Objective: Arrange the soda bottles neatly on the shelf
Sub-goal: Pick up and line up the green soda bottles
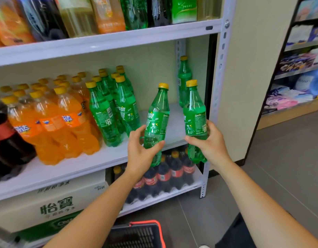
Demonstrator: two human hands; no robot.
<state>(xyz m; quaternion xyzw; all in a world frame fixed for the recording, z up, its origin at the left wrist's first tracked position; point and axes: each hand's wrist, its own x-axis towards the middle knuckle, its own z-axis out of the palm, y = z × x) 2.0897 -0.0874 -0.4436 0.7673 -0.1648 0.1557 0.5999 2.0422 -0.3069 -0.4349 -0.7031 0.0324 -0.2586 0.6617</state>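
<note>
Gripping tilted Sprite bottle (157,115) with left hand (142,151), upright Sprite bottle (195,111) with right hand (209,143); caps up; bare shelf gap (174,122) just ahead, right of Sprite row (117,108).

Two green yellow-capped Sprite bottles are held before the middle shelf (104,158): the left bottle (155,120) tilted, the right bottle (195,119) near upright. More Sprite bottles (109,111) stand grouped on it, one lone bottle (184,79) at the back right.

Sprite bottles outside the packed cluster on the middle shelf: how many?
3. Left-hand bottle gripped by the left hand; right-hand bottle gripped by the right hand; lone bottle standing at the middle shelf's back right. More could hide behind the cluster.
</note>
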